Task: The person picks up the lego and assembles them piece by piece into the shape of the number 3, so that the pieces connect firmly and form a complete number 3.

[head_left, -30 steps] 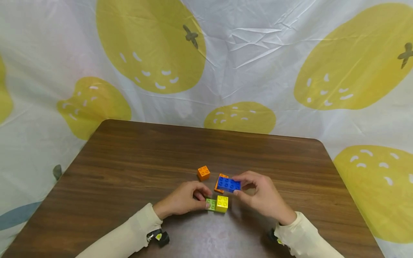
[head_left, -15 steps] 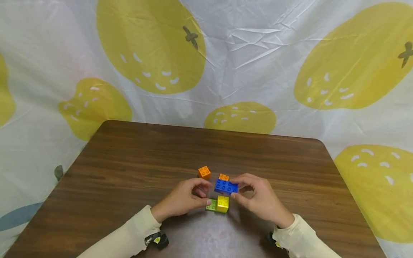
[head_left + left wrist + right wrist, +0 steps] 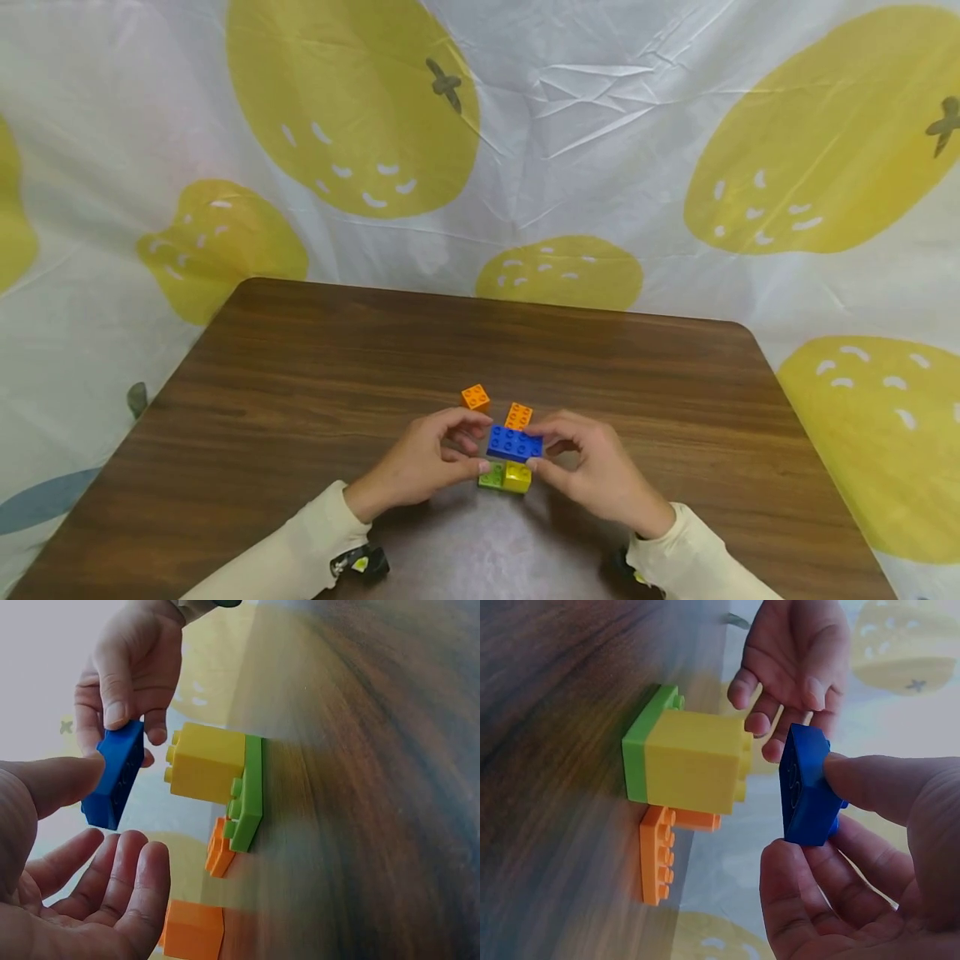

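Observation:
My right hand (image 3: 603, 471) pinches a blue toy building brick (image 3: 504, 454) by its right end, between thumb and fingers. The brick hangs studs up above the table, in front of a yellow square brick (image 3: 210, 761). That yellow brick is fixed on one half of a flat green plate (image 3: 253, 795), whose other studs show bare. To the left, my left hand (image 3: 420, 462) has its thumb and fingers spread around the blue brick's free end. A gap shows between those fingertips and the brick in the right wrist view.
Just behind the blue brick lies a flat orange plate (image 3: 518, 414), partly covered by it in the head view. A square orange brick (image 3: 475, 398) sits farther back to the left. The brown wooden table (image 3: 360, 350) ends at a lemon-print cloth (image 3: 420, 250).
The right hand has carried the blue brick left and toward the body, from over the orange plate to over the yellow and green pieces. The left hand's fingers have spread a little.

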### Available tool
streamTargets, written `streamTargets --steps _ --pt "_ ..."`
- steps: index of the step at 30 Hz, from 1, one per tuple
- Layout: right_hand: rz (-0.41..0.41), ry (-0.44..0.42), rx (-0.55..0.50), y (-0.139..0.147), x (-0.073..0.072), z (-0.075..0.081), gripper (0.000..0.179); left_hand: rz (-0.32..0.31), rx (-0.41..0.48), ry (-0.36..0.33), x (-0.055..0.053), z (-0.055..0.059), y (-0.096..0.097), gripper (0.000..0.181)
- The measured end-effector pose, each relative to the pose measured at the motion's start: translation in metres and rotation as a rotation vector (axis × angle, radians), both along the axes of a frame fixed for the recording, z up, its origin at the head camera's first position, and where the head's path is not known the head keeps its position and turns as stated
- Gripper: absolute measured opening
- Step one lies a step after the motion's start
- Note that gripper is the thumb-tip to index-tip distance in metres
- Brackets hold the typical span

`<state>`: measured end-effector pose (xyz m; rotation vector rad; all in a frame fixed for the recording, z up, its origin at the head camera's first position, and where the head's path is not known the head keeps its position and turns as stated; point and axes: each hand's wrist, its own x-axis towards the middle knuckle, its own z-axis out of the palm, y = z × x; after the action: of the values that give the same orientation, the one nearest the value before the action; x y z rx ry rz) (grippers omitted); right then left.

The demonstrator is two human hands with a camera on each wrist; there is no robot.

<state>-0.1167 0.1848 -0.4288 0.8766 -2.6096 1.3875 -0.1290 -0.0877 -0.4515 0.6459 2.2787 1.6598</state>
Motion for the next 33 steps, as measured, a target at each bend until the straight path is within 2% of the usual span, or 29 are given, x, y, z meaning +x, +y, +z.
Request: streamTargets --steps 9,20,33 --pt "0.014 0.009 0.011 -0.002 0.003 -0.004 0.032 -0.014 0.032 0.012 0.002 0.002 0.002 0.044" --pt "0.027 -0.017 0.037 -0.001 0.004 -0.006 0.032 -0.028 0.072 -0.014 0.003 0.002 0.002 0.041" --pt "0.05 -0.018 0.066 -0.003 0.003 -0.011 0.034 -0.009 0.037 -0.048 0.004 -0.002 0.0 0.037"
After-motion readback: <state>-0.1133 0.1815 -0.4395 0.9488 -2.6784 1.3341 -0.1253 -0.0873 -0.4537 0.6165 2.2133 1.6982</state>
